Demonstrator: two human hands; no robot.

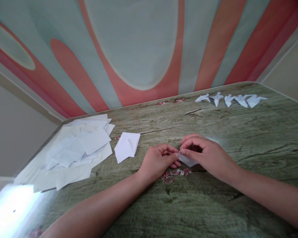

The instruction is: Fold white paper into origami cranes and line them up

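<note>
A small folded piece of white paper [188, 160] is held just above or on the table, partly hidden by my fingers. My right hand [205, 150] pinches its upper edge between thumb and fingers. From the other side, my left hand [161, 158] closes thumb against fingertips at the paper's left corner. To the left of my left hand lies a small stack of folded white paper [125, 145]. Several folded paper birds [228, 99] stand in a row at the back right of the table.
A large loose heap of white paper sheets [72, 148] covers the left of the wood-patterned table [213, 205]. Behind the table rises a wall covering [139, 43] with red and pale shapes. A bright glare [12, 208] shows at the lower left.
</note>
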